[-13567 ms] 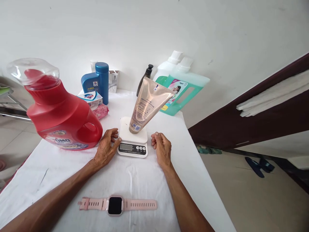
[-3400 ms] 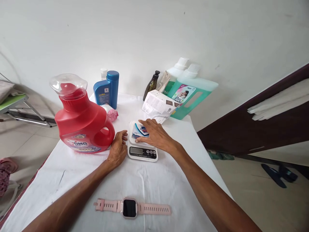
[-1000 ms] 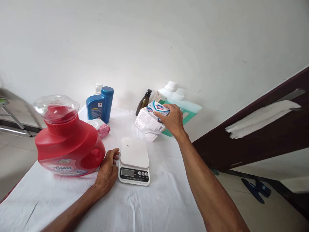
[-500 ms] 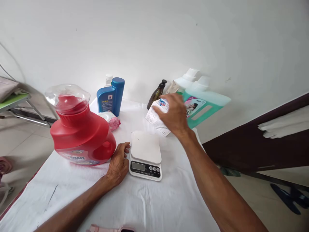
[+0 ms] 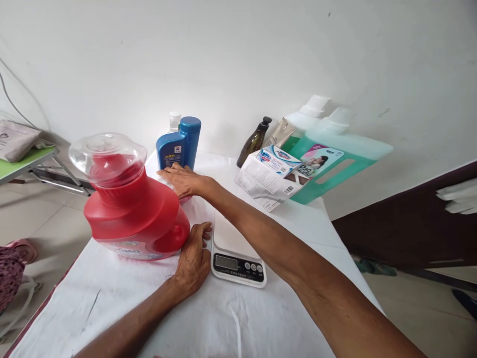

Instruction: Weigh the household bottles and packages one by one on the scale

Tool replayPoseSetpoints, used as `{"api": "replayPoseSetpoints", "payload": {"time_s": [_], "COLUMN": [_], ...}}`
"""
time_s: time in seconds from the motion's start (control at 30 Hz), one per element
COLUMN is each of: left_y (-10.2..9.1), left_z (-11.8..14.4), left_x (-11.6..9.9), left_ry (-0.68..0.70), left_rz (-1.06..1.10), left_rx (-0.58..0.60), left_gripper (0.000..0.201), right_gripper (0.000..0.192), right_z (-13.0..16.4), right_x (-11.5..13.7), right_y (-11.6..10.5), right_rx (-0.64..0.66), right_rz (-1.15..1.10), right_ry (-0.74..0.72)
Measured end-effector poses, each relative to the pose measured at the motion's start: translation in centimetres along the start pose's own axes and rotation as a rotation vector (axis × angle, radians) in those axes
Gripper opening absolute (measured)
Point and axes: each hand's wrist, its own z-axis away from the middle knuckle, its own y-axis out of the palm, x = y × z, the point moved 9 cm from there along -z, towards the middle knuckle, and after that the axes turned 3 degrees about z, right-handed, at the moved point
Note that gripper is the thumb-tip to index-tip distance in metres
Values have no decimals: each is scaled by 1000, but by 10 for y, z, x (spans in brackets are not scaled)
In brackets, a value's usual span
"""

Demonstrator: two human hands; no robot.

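Observation:
My right hand (image 5: pixel 181 180) reaches across the scale, its fingers stretched over a pink and white packet (image 5: pixel 185 199) in front of a blue bottle (image 5: pixel 191 141). Most of the packet is hidden beneath that hand. My left hand (image 5: pixel 194 256) lies on the cloth with loosely bent, parted fingers, holding nothing. It sits between a big red detergent jug (image 5: pixel 137 214) and a white kitchen scale (image 5: pixel 238 268), whose platform is partly covered by my right forearm. At the right, a small soap box (image 5: pixel 279 160) rests on a larger white box (image 5: pixel 268 181).
Behind the boxes stand a dark pump bottle (image 5: pixel 255 141), a beige pouch (image 5: pixel 281 132) and a green liquid jug (image 5: pixel 350 154) by the wall. A clear bottle (image 5: pixel 175 122) is behind the blue one. At far left is a green folding table (image 5: pixel 26 161) with a bag.
My right hand has left the soap box and swung left over the scale to the packet. My left hand stays beside the scale. The view has shifted slightly.

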Motion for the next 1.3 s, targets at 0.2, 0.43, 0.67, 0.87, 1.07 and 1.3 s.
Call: {"api": "replayPoseSetpoints", "payload": {"time_s": [0.2, 0.43, 0.67, 0.87, 1.07, 1.3], "left_y": [1, 1, 0, 0, -1, -3], "left_z": [0, 0, -1, -1, -1, -1], "left_x": [0, -1, 0, 2, 0, -3], "left_ry": [17, -2, -11, 2, 41, 30], "left_rz": [-14, -37, -9, 7, -35, -21], "left_rx": [4, 25, 27, 3, 26, 42], "left_gripper": [74, 74, 75, 74, 73, 73], "right_gripper": [80, 60, 54, 44, 51, 53], "right_z": [3, 30, 39, 68, 143, 228], "right_x": [-6, -48, -26, -14, -39, -55], "right_y": [8, 18, 4, -23, -50, -30], "right_rx": [-54, -140, -313, -392, -504, -501], "right_rz": [99, -198, -49, 195, 175, -60], "right_ry": [62, 216, 183, 215, 402, 611]}}
